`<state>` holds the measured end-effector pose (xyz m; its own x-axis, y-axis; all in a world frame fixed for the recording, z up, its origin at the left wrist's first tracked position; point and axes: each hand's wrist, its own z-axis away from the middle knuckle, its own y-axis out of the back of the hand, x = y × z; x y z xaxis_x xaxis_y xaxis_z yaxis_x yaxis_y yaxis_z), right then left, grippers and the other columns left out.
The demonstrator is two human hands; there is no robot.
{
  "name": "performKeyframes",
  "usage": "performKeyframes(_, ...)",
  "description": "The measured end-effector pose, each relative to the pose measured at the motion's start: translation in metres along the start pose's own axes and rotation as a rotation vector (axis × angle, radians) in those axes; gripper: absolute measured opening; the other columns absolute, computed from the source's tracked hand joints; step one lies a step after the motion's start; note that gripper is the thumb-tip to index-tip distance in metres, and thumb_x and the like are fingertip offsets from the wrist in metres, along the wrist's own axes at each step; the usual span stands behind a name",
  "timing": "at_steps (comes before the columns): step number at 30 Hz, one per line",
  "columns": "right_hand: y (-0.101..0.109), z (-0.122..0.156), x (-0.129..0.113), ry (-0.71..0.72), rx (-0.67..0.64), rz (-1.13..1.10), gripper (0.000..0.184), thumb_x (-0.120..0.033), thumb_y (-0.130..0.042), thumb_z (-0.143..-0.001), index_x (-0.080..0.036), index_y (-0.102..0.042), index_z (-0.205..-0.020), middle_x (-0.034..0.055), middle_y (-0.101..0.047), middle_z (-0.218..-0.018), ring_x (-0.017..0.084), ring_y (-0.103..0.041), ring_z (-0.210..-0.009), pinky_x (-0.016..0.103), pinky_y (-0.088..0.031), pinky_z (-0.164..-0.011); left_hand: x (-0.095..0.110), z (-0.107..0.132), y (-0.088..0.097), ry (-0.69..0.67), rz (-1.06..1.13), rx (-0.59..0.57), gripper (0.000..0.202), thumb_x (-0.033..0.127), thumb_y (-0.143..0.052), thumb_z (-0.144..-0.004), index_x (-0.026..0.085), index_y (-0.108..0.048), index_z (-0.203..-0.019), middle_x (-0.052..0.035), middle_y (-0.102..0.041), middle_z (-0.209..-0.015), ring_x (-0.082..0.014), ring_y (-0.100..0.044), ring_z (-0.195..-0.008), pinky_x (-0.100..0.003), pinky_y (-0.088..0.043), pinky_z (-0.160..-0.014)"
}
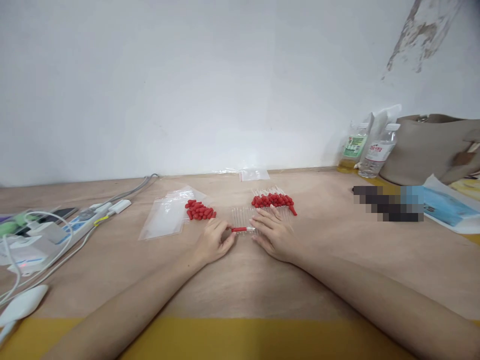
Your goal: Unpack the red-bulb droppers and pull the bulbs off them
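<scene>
My left hand (213, 242) pinches the red bulb end of a dropper (243, 229) that lies across the table between both hands. My right hand (273, 231) grips the dropper's clear glass tube end, fingers curled over it. Behind the hands lies a row of clear glass tubes (242, 216). A loose pile of red rubber bulbs (200, 210) sits just beyond my left hand. A bunch of finished droppers with red bulbs (273, 200) lies beyond my right hand.
Clear plastic bags (167, 217) lie left of the bulbs, one more (254, 174) by the wall. A power strip with cables (80, 222) and a white device (22, 304) are at the left. Two bottles (369, 147), a beige bag (431, 147) and a blue sheet (446, 205) stand at the right.
</scene>
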<state>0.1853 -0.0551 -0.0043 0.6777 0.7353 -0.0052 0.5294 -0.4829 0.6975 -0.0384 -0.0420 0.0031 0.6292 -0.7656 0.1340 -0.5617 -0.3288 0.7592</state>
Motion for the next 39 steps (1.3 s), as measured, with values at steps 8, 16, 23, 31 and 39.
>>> performKeyframes(8,-0.007,0.000,-0.001,-0.016,-0.022,-0.119,0.019,-0.018,-0.041,-0.085,-0.018,-0.061,-0.088,0.0031,-0.066,-0.085,0.018,-0.051,-0.108,0.048,-0.019,-0.106,0.012,-0.008,-0.006,-0.113,0.029,0.007,0.027,0.026,-0.051,-0.081,0.018,-0.050,-0.106,-0.0081,-0.058,-0.104,-0.0194,-0.051,-0.096,-0.034,-0.039,-0.082)
performKeyframes(16,-0.010,0.000,-0.007,0.047,-0.025,-0.245,0.019,-0.016,-0.041,-0.085,-0.017,-0.059,-0.082,0.0033,-0.066,-0.078,0.017,-0.058,-0.098,0.046,-0.028,-0.102,0.020,-0.014,-0.001,-0.186,-0.094,-0.178,0.018,0.026,-0.041,-0.087,0.018,-0.057,-0.086,-0.0036,-0.061,-0.087,-0.0157,-0.050,-0.085,-0.033,-0.035,-0.081)
performKeyframes(23,-0.004,0.002,-0.009,0.101,-0.024,-0.195,0.018,-0.016,-0.041,-0.086,-0.017,-0.058,-0.085,0.0033,-0.066,-0.080,0.015,-0.057,-0.099,0.043,-0.030,-0.103,0.025,-0.014,0.006,-0.163,-0.090,-0.261,0.027,0.028,-0.034,-0.089,0.018,-0.056,-0.076,-0.0044,-0.058,-0.077,-0.0166,-0.048,-0.079,-0.035,-0.032,-0.081)
performKeyframes(31,0.000,0.009,-0.008,0.184,0.017,-0.118,0.019,-0.014,-0.041,-0.085,-0.017,-0.060,-0.089,0.0051,-0.066,-0.089,0.016,-0.055,-0.104,0.045,-0.030,-0.104,0.027,-0.011,0.010,-0.128,0.001,-0.348,0.029,0.026,-0.030,-0.090,0.018,-0.052,-0.073,-0.0022,-0.057,-0.076,-0.0148,-0.047,-0.079,-0.033,-0.030,-0.083)
performKeyframes(39,0.013,0.015,0.009,-0.004,0.083,-0.087,0.020,-0.019,-0.042,-0.085,-0.018,-0.062,-0.088,0.0041,-0.066,-0.081,0.016,-0.059,-0.089,0.038,-0.041,-0.090,0.004,-0.006,0.024,0.056,0.006,-0.186,0.029,0.027,-0.030,-0.089,0.017,-0.054,-0.076,-0.0048,-0.056,-0.078,-0.0163,-0.048,-0.078,-0.031,-0.038,-0.075)
